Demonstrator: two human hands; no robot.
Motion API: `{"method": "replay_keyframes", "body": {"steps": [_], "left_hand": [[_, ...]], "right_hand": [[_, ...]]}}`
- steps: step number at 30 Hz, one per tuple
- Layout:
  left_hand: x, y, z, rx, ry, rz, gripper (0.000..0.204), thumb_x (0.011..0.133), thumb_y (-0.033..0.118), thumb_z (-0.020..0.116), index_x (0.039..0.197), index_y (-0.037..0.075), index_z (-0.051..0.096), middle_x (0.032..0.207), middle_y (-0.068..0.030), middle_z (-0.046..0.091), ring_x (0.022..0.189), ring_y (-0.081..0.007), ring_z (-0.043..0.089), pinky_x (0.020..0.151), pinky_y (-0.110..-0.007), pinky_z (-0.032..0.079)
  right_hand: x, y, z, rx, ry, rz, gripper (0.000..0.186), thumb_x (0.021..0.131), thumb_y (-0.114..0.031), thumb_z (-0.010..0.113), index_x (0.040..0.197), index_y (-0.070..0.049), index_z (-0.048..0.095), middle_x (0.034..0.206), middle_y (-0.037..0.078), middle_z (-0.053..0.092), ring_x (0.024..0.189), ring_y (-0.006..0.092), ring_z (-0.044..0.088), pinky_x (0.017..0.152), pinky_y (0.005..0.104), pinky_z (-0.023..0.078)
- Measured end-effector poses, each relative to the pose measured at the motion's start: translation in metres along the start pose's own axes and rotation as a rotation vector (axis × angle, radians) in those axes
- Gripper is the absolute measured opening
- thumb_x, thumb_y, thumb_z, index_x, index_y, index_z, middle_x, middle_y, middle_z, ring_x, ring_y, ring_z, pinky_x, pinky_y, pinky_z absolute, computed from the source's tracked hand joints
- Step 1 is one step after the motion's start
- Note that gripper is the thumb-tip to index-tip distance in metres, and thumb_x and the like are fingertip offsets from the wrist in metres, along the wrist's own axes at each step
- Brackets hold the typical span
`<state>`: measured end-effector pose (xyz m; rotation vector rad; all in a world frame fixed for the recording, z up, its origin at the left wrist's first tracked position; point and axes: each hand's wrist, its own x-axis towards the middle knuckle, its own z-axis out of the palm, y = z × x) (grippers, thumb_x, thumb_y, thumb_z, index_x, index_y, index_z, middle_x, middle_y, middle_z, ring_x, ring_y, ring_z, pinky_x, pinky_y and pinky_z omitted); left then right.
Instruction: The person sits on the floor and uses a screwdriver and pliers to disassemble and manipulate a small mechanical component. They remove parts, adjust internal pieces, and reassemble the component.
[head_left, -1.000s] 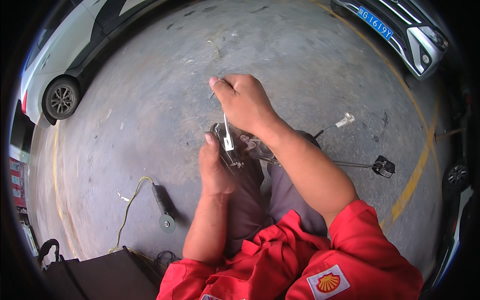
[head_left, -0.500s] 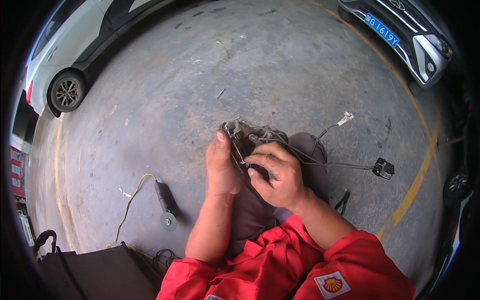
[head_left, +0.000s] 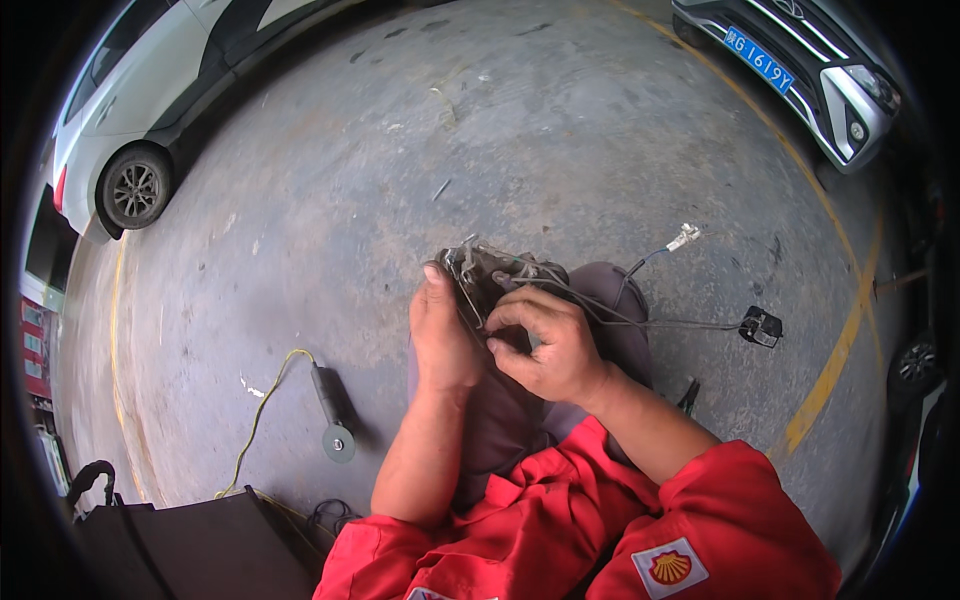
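Between my hands, in front of my knees, is a dark metal assembly (head_left: 466, 264) with thin metal edges or rods and several cables. Its exact kind I cannot make out. Wrapped along its left side is my left hand (head_left: 442, 335), thumb pointing up and fingers mostly hidden behind it. My right hand (head_left: 545, 345) pinches at the lower end of a thin rod (head_left: 468, 298) on the assembly. Grey cables (head_left: 650, 323) run to the right, one ending in a black square part (head_left: 761, 327), another in a whitish connector (head_left: 684, 237).
An angle grinder (head_left: 328, 398) with a yellow cord lies on the concrete floor to the left. A black bag or case (head_left: 190, 545) stands at lower left. Parked cars are at the far left (head_left: 135, 120) and far right (head_left: 800, 70). A dark tool (head_left: 690, 395) lies beside my right forearm.
My right fingertips have shifted slightly left and drawn closer together at the rod's lower end. The left hand keeps its hold; the whole view has moved a little.
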<state>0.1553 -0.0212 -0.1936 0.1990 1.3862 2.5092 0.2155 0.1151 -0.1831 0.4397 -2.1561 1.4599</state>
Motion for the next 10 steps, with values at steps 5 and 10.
{"method": "replay_keyframes", "body": {"steps": [5,10], "left_hand": [[0.003,0.003,0.004,-0.077,0.032,-0.045,0.079,0.106,0.067,0.037,0.118,-0.006,0.065,0.105,-0.0155,0.073,0.092,-0.0228,0.071,0.083,-0.037,0.059],[0.001,0.001,-0.001,-0.105,0.013,-0.063,0.084,0.102,0.072,0.038,0.121,-0.006,0.063,0.107,-0.0158,0.072,0.095,-0.0238,0.072,0.084,-0.037,0.061]], "right_hand": [[-0.010,-0.016,0.005,0.012,0.091,0.161,0.029,0.079,0.003,0.074,0.107,0.001,0.069,0.093,0.011,0.067,0.077,0.0224,0.069,0.069,0.0329,0.056],[0.003,-0.020,-0.002,0.093,0.124,0.195,0.029,0.084,-0.003,0.075,0.113,-0.002,0.070,0.092,0.008,0.066,0.075,0.0197,0.067,0.068,0.0316,0.055]]}}
